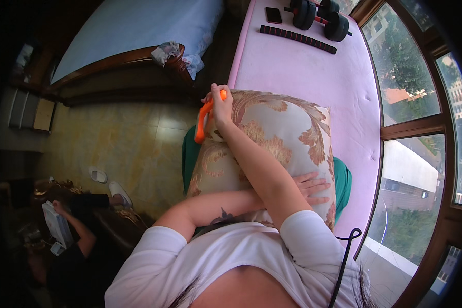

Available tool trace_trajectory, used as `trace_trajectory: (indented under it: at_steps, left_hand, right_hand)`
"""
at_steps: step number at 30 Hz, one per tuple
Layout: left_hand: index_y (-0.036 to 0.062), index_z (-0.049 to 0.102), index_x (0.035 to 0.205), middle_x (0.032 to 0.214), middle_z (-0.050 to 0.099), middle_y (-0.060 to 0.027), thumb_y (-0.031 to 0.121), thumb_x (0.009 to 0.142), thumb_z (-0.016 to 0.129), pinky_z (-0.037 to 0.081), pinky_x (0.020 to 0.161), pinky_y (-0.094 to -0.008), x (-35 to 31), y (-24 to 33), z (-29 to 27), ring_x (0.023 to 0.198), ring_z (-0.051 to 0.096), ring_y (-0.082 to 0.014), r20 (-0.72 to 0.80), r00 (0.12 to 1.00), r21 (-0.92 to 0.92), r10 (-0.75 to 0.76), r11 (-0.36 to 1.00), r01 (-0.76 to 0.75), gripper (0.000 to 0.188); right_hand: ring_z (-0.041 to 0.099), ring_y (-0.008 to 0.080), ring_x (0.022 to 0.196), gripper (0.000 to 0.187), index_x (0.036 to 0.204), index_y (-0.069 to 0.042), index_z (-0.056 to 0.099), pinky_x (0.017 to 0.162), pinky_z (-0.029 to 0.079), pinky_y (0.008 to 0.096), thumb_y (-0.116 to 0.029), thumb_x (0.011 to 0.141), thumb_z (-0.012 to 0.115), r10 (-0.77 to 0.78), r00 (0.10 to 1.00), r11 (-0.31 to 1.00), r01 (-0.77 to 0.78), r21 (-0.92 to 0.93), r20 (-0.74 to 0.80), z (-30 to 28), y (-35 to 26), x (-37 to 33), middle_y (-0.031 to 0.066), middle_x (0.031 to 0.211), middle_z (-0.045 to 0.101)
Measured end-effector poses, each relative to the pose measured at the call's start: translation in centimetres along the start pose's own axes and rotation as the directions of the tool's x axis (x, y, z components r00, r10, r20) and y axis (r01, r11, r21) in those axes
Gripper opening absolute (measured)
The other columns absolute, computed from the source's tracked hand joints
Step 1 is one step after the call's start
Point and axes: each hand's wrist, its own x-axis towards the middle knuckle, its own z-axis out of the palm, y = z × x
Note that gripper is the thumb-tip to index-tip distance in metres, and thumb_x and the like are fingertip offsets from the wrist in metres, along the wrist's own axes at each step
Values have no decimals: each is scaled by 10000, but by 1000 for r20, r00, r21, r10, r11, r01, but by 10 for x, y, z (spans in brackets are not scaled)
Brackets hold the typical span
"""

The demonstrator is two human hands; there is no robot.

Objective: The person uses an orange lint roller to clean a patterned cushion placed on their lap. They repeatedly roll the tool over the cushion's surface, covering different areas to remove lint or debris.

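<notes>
A patterned cushion (272,138), cream with gold-brown leaf shapes, lies across my lap over green trousers (191,154). My forearms cross above it, the right one on top. My right hand (219,105) reaches to the cushion's far left corner, its fingers closed round a bright orange, long, slightly curved tool (203,123). One end of that tool hangs down along the cushion's left edge; its exact kind is not clear. At the cushion's right side, my left hand (312,188) rests flat with fingers spread, its wrist partly hidden under my right forearm.
I sit on a pink padded window seat (297,72) holding dumbbells (318,18), a black foam-covered bar (297,39) and a phone (273,15). Windows line the right. A bed (138,31) stands far left. Another person (77,231) sits at lower left near white slippers (119,193).
</notes>
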Motion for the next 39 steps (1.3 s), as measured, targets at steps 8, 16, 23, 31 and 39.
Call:
trace_trajectory:
  at_steps: [8, 16, 23, 31, 39]
  left_hand:
    - [163, 296, 1362, 1450, 192, -177, 414, 832, 407, 180, 1079, -473, -5, -1, 5, 1327, 240, -298, -16, 1000, -2, -21, 1000, 21, 597]
    - [200, 317, 1358, 1444, 218, -161, 387, 865, 412, 218, 1069, -452, 6, -5, 5, 1320, 253, -300, 53, 998, -70, -35, 997, 39, 535]
    - [129, 463, 1250, 1288, 459, -126, 470, 728, 586, 278, 1009, -414, 1, -9, 2, 1195, 396, -306, 110, 994, -402, -15, 914, 59, 636]
    - [92, 572, 1115, 1147, 552, -125, 538, 708, 600, 246, 1044, -475, 5, -4, -12, 1116, 471, -299, -49, 998, -193, 26, 981, -35, 605]
    - [161, 350, 1338, 1387, 317, -139, 473, 829, 532, 229, 1059, -420, -80, -63, -82, 1287, 292, -316, 145, 703, 61, -696, 715, 696, 623]
  right_hand:
    - [379, 131, 478, 258, 714, -127, 353, 478, 377, 302, -267, 891, 479, 25, 994, 929, 16, 370, -105, -18, -91, 22, 4, 534, 355]
    - [309, 114, 454, 159, 699, -143, 357, 454, 306, 282, -191, 809, 461, 5, 901, 901, 184, 393, -434, -93, -114, 41, -27, 514, 314]
    - [311, 124, 458, 171, 653, -136, 340, 468, 317, 288, -164, 780, 452, -108, 866, 895, 298, 331, -488, -146, -164, 45, -19, 506, 307]
    - [316, 142, 482, 147, 685, -107, 325, 471, 328, 288, -153, 760, 443, -251, 740, 876, 448, 180, -624, -220, -224, 25, 13, 545, 317]
    - [351, 130, 471, 111, 652, -127, 327, 483, 363, 291, -136, 739, 395, -320, 649, 776, 598, 202, -690, -280, -247, -5, -6, 538, 314]
